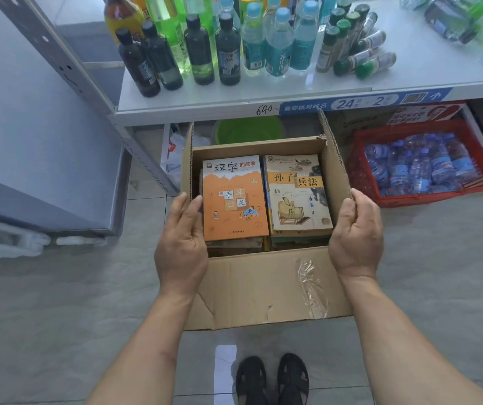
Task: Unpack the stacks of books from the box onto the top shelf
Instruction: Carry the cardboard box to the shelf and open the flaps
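An open cardboard box sits on the floor below me. Inside lie two stacks of books side by side: the left stack topped by an orange-covered book, the right one by a beige book with a seated figure. My left hand hovers over the box's left wall, fingers relaxed and straight, close to the orange book's edge. My right hand hangs over the right wall, palm inward, fingers loosely curved. Neither hand holds anything.
A white shelf just beyond the box carries several dark, green and blue bottles. A red crate of water bottles stands to the right, a green bucket behind the box. A grey metal rack rises on the left.
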